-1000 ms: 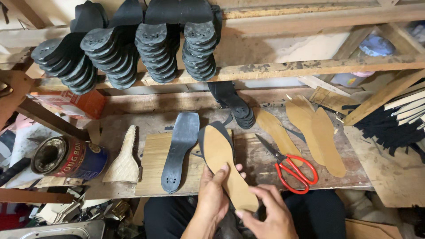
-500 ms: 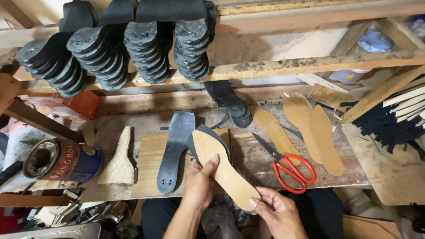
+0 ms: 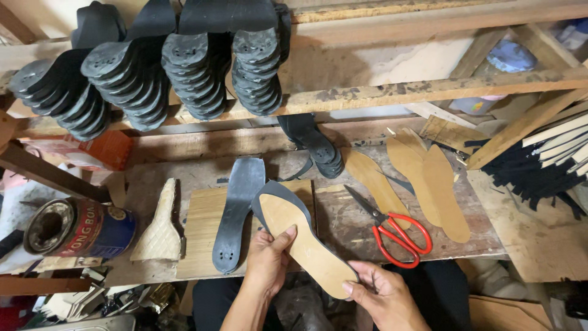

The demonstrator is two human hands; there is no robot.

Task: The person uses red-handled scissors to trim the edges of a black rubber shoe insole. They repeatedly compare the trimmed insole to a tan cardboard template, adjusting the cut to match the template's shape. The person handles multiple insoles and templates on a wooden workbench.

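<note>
Hands meet over the near edge of a worn wooden workbench [image 3: 343, 208] in the head view; the left hand [image 3: 266, 260] grips the middle of a tan insole [image 3: 303, 245] laid on a dark sole, thumb pressed on the tan face; the right hand [image 3: 383, 294] pinches the heel end of that same piece between thumb and fingers; the piece slants from upper left to lower right, its toe over a pale wooden board [image 3: 205, 230], its heel out past the bench edge. Just left of it a dark rubber sole [image 3: 236, 211] lies on the board; further left stands a pale shoe last [image 3: 159, 227], then a glue tin [image 3: 76, 227] on its side. Right of the hands lie red-handled scissors [image 3: 395, 233], blades pointing up and left; beyond them several loose tan insoles [image 3: 438, 184] overlap. Stacks of black soles [image 3: 153, 79] lean along the shelf above.
</note>
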